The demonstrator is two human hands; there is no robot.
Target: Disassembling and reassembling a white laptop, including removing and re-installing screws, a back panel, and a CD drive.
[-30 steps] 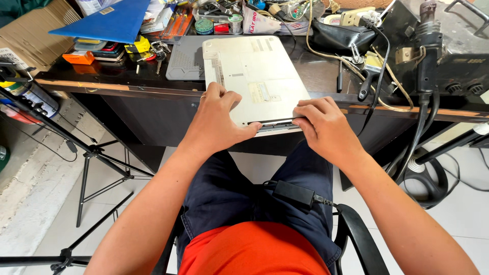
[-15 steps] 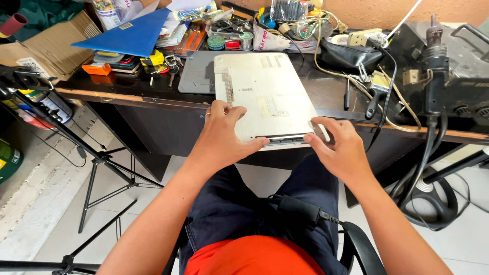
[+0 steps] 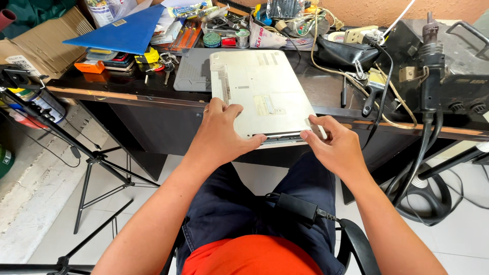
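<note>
A white laptop (image 3: 265, 91) lies upside down on the dark workbench (image 3: 127, 94), its near edge hanging past the bench's front. My left hand (image 3: 221, 130) presses flat on the laptop's near left corner, fingers spread. My right hand (image 3: 333, 145) pinches the near right corner, thumb and fingers on a thin white strip at the edge where a dark gap shows.
A grey mat (image 3: 191, 71) lies left of the laptop. A blue folder (image 3: 125, 33), tools and cables crowd the back of the bench. A black soldering station (image 3: 443, 66) stands at right. Tripod legs (image 3: 86, 158) stand at left, and a black adapter (image 3: 298, 206) rests on my lap.
My right hand has slid from the middle of the near edge to the right corner. The left hand stays pressed on the laptop. The view has tilted slightly.
</note>
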